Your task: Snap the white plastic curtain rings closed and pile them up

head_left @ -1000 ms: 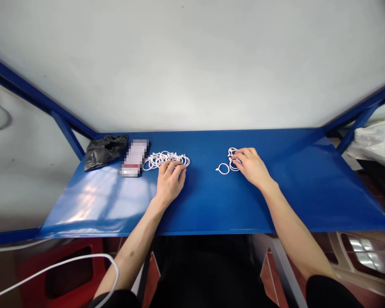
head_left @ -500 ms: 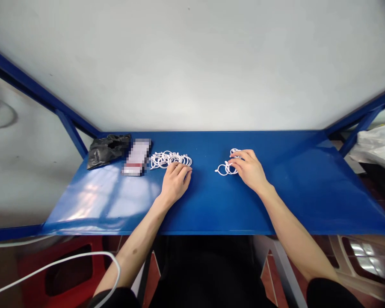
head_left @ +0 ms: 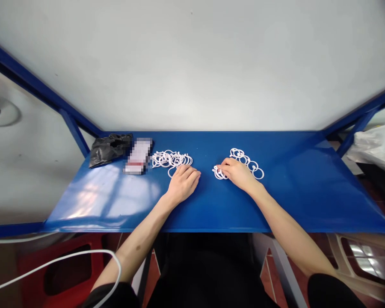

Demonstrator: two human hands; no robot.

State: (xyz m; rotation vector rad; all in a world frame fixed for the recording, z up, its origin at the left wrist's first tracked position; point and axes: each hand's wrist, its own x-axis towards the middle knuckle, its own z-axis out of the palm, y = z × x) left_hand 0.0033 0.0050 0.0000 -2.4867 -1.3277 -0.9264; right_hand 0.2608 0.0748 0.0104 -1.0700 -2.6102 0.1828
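A tangled pile of white plastic curtain rings (head_left: 171,159) lies on the blue table left of centre. My left hand (head_left: 183,183) is just in front of it, palm down with fingers bent together; the fingertips are hidden, so what they hold is unclear. One loose ring (head_left: 170,172) shows partly beneath that hand's outer edge. To the right, my right hand (head_left: 239,173) pinches at a small cluster of curtain rings (head_left: 218,173) near the tabletop. Several more rings (head_left: 244,158) lie in a slanting row behind and to the right of my right hand.
At the table's left are a black plastic bag (head_left: 109,149) and a blurred-out phone-like object (head_left: 138,156). Blue frame bars (head_left: 73,132) rise at both sides. A white plastic bag (head_left: 377,145) is beyond the right edge; a white cable (head_left: 67,255) loops at lower left.
My right hand has moved left and nearer me, with a cluster of rings at its fingertips; the row of rings behind it now shows. My left hand has shifted slightly right, away from the pile.
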